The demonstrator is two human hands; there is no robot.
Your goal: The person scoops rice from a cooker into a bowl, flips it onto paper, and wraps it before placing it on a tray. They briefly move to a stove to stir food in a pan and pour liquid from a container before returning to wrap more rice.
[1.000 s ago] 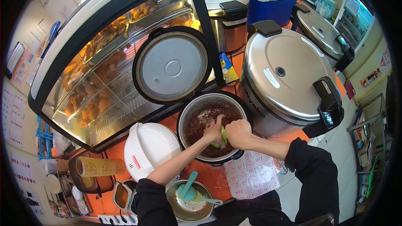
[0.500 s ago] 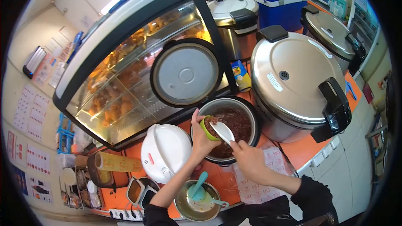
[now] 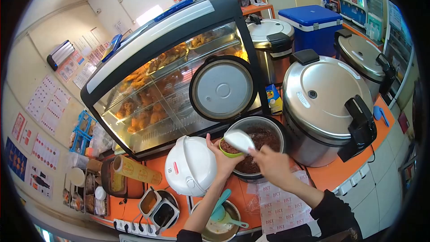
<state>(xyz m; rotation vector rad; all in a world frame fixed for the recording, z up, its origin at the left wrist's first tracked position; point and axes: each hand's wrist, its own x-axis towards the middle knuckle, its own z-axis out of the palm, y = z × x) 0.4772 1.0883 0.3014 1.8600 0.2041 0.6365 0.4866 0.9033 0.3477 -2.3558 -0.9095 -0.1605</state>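
Observation:
My left hand (image 3: 224,161) is wrapped round a small green bowl (image 3: 229,150) that holds dark reddish-brown rice, at the left rim of an open cooker pot. Closed round the handle of a white scoop (image 3: 240,140) is my right hand (image 3: 271,165); the scoop's broad end lies over the bowl. More of the same dark rice (image 3: 265,140) fills the bottom of the pot (image 3: 281,131). The pot's round grey lid (image 3: 223,89) stands raised behind it, in front of the glass display case.
A white rice cooker (image 3: 190,166) is left of the pot, a large steel cooker (image 3: 324,107) right of it. Fried food fills the display case (image 3: 156,11). Nearer me are a steel bowl with green utensils (image 3: 210,233) and printed paper (image 3: 284,206).
The view has shifted, so things appear further right and lower. The scoop has tipped over the bowl, its broad end now covering part of the bowl. Both hands keep their holds.

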